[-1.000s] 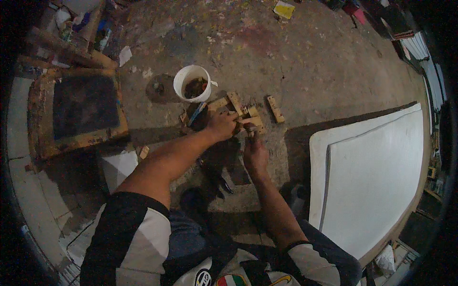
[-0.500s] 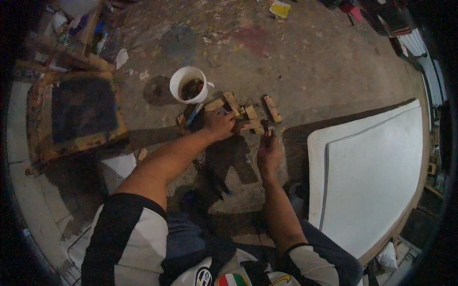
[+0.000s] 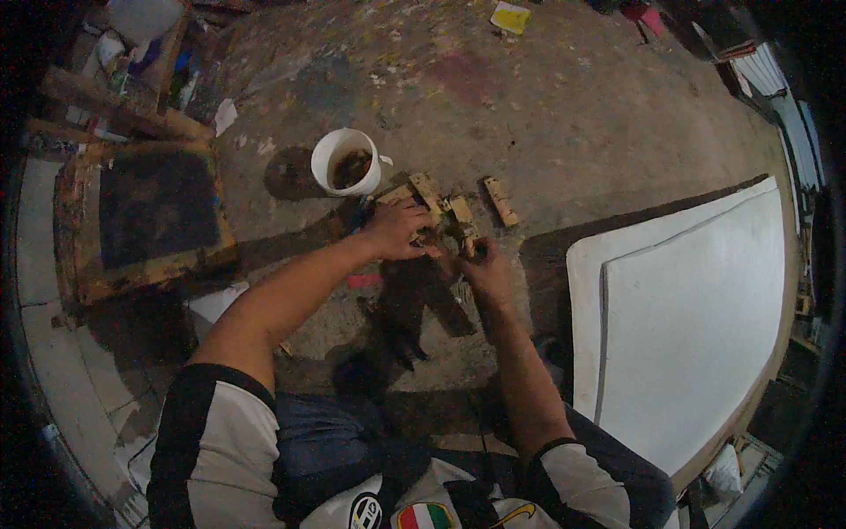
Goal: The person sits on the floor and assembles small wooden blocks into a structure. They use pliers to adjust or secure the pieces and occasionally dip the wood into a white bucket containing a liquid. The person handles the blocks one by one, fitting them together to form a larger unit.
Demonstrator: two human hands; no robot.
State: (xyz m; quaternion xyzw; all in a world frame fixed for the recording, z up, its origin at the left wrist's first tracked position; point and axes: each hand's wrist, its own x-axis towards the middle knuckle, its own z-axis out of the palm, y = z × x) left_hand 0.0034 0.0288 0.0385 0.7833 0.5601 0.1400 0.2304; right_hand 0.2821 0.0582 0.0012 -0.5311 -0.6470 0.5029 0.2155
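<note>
While the dark framed panel (image 3: 159, 207) sits far left and the white bucket (image 3: 368, 179) mid-floor, the left hand (image 3: 395, 234) bends over the wooden pieces (image 3: 426, 192), fingers partly spread; can't tell if they pinch anything. Half a second ago the right hand (image 3: 487, 271) was farther right; now it's closer in, at the pieces' near end, fingertips bunched, grip unclear. So both hands share one cluster. Loose wooden block (image 3: 500, 201) beyond right hand, untouched; white sheet (image 3: 696, 309) far right.
</note>
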